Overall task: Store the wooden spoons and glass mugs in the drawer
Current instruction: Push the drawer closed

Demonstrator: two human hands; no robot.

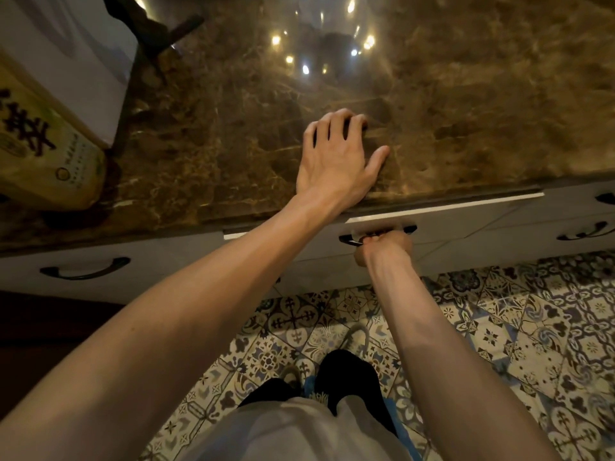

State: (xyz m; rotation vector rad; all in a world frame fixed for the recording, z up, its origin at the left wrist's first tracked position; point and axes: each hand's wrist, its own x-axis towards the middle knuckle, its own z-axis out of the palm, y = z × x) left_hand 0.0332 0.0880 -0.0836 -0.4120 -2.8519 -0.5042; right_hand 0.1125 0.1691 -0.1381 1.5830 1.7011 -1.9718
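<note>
Right fingers point(368, 240) curl round drawer handle point(345, 239); left fingers point(332, 126) spread on countertop point(226, 134).

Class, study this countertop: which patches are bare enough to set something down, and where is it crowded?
Bare marble countertop lies right of the left hand, and between that hand and the yellow bag. Crowded: the left end, with the bag, a white object and a dark object behind it.

A dark brown desk point(466, 111), veined in gold and tan, meets a white drawer point(466, 222) with a black handle point(346, 240). The floor point(499, 327) is tiled in ornate blue, brown and cream motifs. A yellow-green bag point(50, 151) carries bold black characters. The trousers point(283, 434) are pale grey.
</note>
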